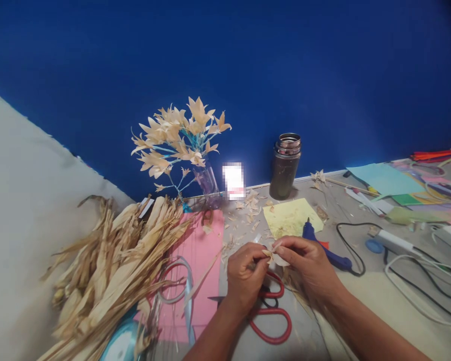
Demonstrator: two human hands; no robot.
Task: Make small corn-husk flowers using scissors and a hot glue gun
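Observation:
Between my two hands is a small pale corn husk flower (277, 258), its petals partly covered by my fingers. My left hand (246, 271) pinches it from the left side. From the right, my right hand (300, 255) grips it with thumb and fingertips. Under my hands lie red-handled scissors (272, 338), their blade partly hidden by my left wrist. A blue glue gun (332, 255) rests just beyond my right hand, its nozzle toward a yellow paper sheet (295, 213) covered with scraps.
Dried corn husks (108, 271) are heaped at left beside pink paper (210, 281) and a tape roll (175, 281). A vase (208, 183) of husk flowers (184, 130) and a dark flask (284, 170) stand near the blue wall. Cables (398, 276) and coloured papers (387, 179) spread at right.

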